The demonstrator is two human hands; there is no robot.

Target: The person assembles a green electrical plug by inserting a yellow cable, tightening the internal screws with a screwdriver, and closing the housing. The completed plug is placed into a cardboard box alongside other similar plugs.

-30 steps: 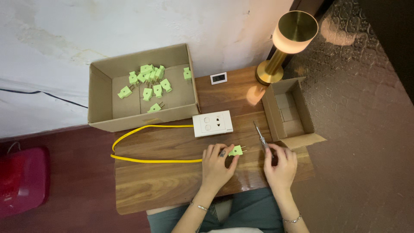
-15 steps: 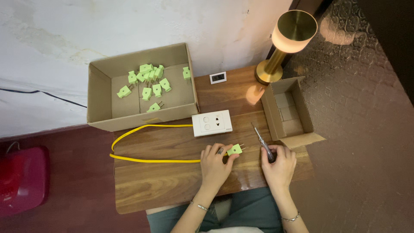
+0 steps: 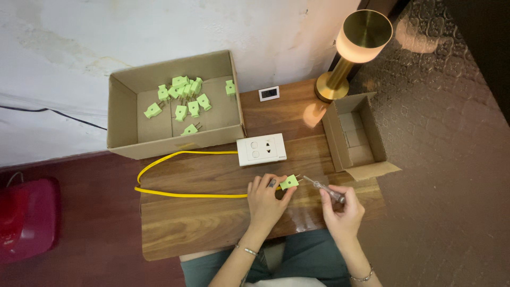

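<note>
a green plug [image 3: 289, 182] is pinched in the left hand [image 3: 267, 199] near the front edge of the surface [image 3: 180, 228], prongs pointing right. a yellow cable [image 3: 175, 192] runs into that hand from the left, so it is judged that the plug sits on the cable end; the joint itself is hidden by fingers. a screwdriver [image 3: 324, 189] is gripped in the closed right hand [image 3: 342, 210], its metal tip held just beside the plug, touching or not cannot be told. wiring is judged as under way, not finished.

a white socket plate [image 3: 261, 149], flat, smooth plastic, lies mid-surface at the cable's other end. a big cardboard box [image 3: 123, 114] overhangs the back left corner, with about a dozen loose green plugs [image 3: 183, 98] scattered inside, so many are judged left. a small cardboard box [image 3: 332, 133], open, sits at the right edge, contents unclear. a brass lamp [image 3: 361, 37] with a glowing shade stands at the back right corner, a small white display [image 3: 269, 93] beside it. the surface is glossy, dark, grained wood.
</note>
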